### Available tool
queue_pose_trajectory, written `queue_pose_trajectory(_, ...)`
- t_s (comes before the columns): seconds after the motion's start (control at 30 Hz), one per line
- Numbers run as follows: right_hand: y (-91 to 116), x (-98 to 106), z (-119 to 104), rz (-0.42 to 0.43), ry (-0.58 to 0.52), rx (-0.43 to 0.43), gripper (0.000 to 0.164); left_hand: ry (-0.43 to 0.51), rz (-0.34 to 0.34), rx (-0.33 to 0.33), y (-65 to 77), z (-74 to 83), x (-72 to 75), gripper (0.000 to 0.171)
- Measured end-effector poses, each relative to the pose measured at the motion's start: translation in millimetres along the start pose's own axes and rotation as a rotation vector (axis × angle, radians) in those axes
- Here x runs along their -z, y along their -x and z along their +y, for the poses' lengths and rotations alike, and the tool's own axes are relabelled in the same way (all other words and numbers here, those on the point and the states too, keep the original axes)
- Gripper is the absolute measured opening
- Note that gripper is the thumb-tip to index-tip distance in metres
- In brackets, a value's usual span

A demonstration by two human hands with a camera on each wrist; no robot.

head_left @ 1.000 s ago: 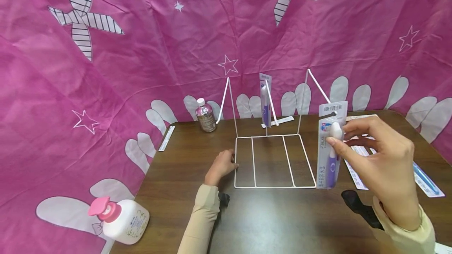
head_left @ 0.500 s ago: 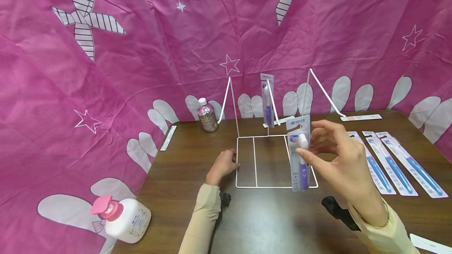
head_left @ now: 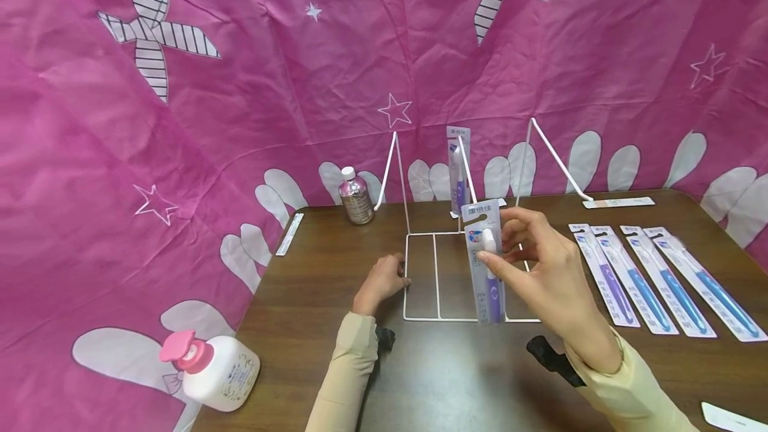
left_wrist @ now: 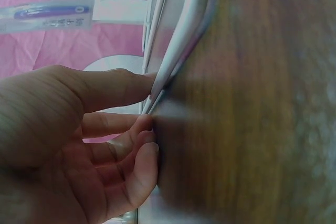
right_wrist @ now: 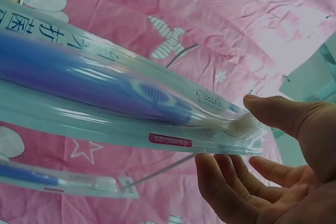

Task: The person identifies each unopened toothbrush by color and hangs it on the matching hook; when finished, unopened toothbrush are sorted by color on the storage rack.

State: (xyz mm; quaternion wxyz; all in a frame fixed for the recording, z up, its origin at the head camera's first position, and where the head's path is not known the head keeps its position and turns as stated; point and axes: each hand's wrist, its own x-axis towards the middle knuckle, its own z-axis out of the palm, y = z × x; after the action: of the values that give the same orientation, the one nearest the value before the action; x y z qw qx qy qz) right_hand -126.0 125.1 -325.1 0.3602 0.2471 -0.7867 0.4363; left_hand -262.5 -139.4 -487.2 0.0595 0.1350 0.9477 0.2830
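Observation:
My right hand (head_left: 555,272) pinches a packaged toothbrush (head_left: 480,285) with a purple handle, upright in front of the white wire display rack (head_left: 437,279). In the right wrist view, thumb and fingers grip the pack's brush-head end (right_wrist: 244,124). On the rack's left side, my left hand (head_left: 383,282) holds the base wire; the left wrist view has the thumb against the white wire (left_wrist: 181,30) and the fingers curled beside it. Another purple toothbrush pack (head_left: 459,185) hangs at the rack's middle prong. The held pack and right hand hide part of the rack's right side.
Several toothbrush packs (head_left: 645,279), purple and blue, lie in a row at right. A brown-labelled bottle (head_left: 357,199) stands behind the rack, and a white pump bottle (head_left: 222,375) at front left. White strips (head_left: 619,203) lie near the table's edges. Pink cloth hangs behind.
My right hand has carried the toothbrush pack leftward from the right side to in front of the rack, uncovering the row of packs. The left hand keeps its hold on the rack.

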Motion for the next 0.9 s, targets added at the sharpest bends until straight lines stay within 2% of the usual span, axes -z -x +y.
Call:
queue_pose_trajectory(0.27,-1.8,-6.9,5.0,-0.005,0.034,-0.028,0.064,-0.016,0.003,-0.006,-2.2,-3.7,-1.7,0.035)
queue_pose_trajectory(0.5,-3.7,-12.3,12.9,0.016,0.061,-0.020,0.063,-0.031,0.012,-0.017,-2.2,-4.6,-0.5,0.033)
queue_pose_trajectory(0.9,-11.3,-26.9,30.0,0.040,0.033,-0.080,0.059,-0.033,0.009,-0.013,-1.5,-3.6,-1.1,0.038)
